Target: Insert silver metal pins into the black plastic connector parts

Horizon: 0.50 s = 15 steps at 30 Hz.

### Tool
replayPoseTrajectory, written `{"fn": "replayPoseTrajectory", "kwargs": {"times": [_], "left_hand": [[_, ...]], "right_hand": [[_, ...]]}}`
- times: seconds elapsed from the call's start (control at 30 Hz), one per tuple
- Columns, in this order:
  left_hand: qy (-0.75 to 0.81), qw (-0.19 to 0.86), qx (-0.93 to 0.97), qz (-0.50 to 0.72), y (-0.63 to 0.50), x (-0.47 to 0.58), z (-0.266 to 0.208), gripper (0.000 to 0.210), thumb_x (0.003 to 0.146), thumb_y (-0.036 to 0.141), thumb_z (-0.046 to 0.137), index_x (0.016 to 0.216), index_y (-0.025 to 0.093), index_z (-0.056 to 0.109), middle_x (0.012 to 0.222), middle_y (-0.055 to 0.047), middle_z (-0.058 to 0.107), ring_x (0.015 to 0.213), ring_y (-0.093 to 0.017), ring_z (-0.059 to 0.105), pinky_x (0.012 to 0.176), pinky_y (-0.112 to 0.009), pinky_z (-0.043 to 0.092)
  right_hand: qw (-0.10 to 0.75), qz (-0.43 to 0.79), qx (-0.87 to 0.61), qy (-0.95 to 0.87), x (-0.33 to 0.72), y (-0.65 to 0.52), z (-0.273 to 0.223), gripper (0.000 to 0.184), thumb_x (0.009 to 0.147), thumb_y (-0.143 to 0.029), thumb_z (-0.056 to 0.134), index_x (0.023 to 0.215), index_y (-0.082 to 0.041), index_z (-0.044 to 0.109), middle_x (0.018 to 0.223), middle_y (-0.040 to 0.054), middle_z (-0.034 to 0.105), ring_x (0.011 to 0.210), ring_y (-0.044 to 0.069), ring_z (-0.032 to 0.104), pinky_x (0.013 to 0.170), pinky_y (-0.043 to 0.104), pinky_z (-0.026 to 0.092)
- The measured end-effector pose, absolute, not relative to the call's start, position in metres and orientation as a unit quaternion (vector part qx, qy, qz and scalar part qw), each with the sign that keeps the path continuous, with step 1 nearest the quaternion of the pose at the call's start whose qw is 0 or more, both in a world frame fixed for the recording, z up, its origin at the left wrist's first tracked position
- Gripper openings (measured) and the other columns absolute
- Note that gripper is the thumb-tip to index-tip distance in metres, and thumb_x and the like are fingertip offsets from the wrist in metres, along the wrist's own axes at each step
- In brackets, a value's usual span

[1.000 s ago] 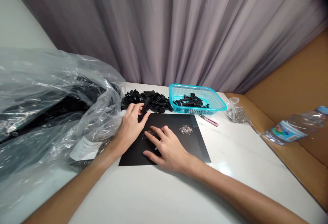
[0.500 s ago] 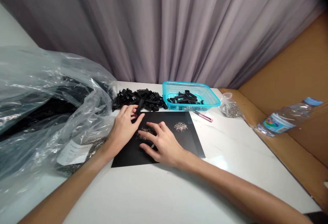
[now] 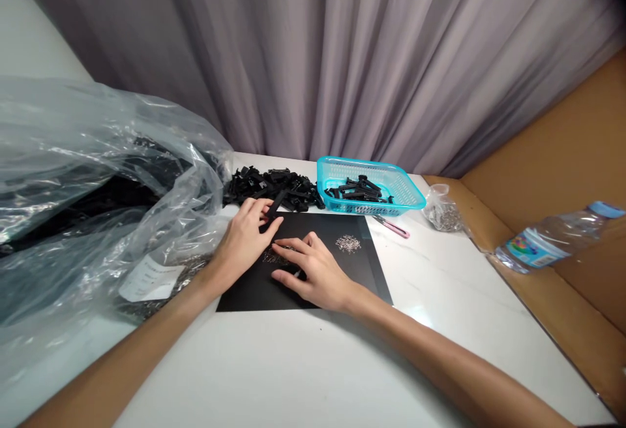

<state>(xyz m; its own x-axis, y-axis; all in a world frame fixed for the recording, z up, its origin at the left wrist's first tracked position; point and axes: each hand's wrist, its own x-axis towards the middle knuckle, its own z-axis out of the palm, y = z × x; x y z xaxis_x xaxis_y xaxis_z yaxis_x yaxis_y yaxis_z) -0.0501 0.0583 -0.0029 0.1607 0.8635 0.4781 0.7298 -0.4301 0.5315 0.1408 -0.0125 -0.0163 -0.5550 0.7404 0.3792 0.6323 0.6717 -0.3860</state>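
My left hand (image 3: 248, 232) pinches a long black plastic part (image 3: 278, 204) at the back left edge of a black mat (image 3: 254, 294). Over the mat, my right hand (image 3: 313, 270) has its fingers apart, with the fingertips at a pile of tiny metal pieces (image 3: 272, 256), partly covering it. A small pale thing (image 3: 297, 273) shows beneath that hand; its kind and whether it is held are unclear. Another pile of tiny shiny metal pieces (image 3: 348, 243) lies farther right on the mat. Behind my left hand is a heap of black plastic parts (image 3: 264, 183).
A blue basket (image 3: 411, 201) holds several black parts. A pink cutter (image 3: 394, 227) and a small bag of metal pieces (image 3: 444, 211) lie to its right. A water bottle (image 3: 533, 245) rests on cardboard. Large clear plastic bags (image 3: 63, 147) and a labelled bag (image 3: 151, 278) fill the left.
The whole view has shifted slightly. My left hand still holds the black part, now tilted more to the right. My right hand's fingers have drawn closer together over the metal pieces.
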Motion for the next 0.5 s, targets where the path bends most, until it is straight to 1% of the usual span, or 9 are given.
{"fn": "replayPoseTrajectory", "kwargs": {"times": [0.17,0.23,0.3,0.4,0.5], "left_hand": [[0.531,0.067,0.758,0.372,0.0578,-0.0504,-0.0021,0.024,0.091,0.030,0.064,0.112,0.020,0.062,0.113,-0.006,0.062,0.092,-0.020,0.070,0.089,-0.037,0.062],[0.535,0.053,0.759,0.368,0.0569,-0.0505,-0.0021,0.024,0.091,0.030,0.065,0.112,0.020,0.062,0.112,-0.006,0.063,0.092,-0.021,0.070,0.088,-0.038,0.061],[0.535,0.049,0.758,0.370,0.0562,-0.0506,-0.0022,0.024,0.091,0.030,0.065,0.112,0.020,0.062,0.111,-0.005,0.063,0.091,-0.021,0.070,0.088,-0.038,0.061],[0.522,0.049,0.764,0.376,0.0563,-0.0508,-0.0021,0.023,0.091,0.028,0.064,0.112,0.020,0.061,0.111,-0.005,0.062,0.092,-0.020,0.069,0.089,-0.037,0.060],[0.501,0.038,0.776,0.382,0.0577,-0.0511,-0.0019,0.023,0.090,0.026,0.067,0.111,0.019,0.062,0.109,-0.005,0.062,0.094,-0.021,0.069,0.090,-0.037,0.059]], "right_hand": [[0.282,0.135,-0.387,-0.867,0.1414,-0.0133,-0.0140,0.051,0.104,-0.047,0.056,0.147,-0.021,0.056,0.148,0.0031,0.060,0.104,0.022,0.050,0.103,0.039,0.048],[0.307,0.154,-0.384,-0.857,0.1412,-0.0144,-0.0134,0.050,0.103,-0.044,0.058,0.147,-0.021,0.056,0.148,0.0028,0.061,0.104,0.021,0.051,0.103,0.039,0.048],[0.346,0.177,-0.384,-0.838,0.1410,-0.0155,-0.0135,0.045,0.102,-0.040,0.061,0.143,-0.022,0.059,0.145,0.0030,0.063,0.105,0.021,0.053,0.103,0.040,0.046],[0.412,0.205,-0.393,-0.796,0.1411,-0.0159,-0.0147,0.035,0.099,-0.035,0.065,0.132,-0.022,0.066,0.134,0.0040,0.070,0.106,0.021,0.058,0.101,0.040,0.046],[0.468,0.219,-0.416,-0.748,0.1423,-0.0147,-0.0160,0.025,0.097,-0.032,0.068,0.119,-0.021,0.072,0.117,0.0047,0.075,0.100,0.021,0.061,0.088,0.036,0.050]]}}
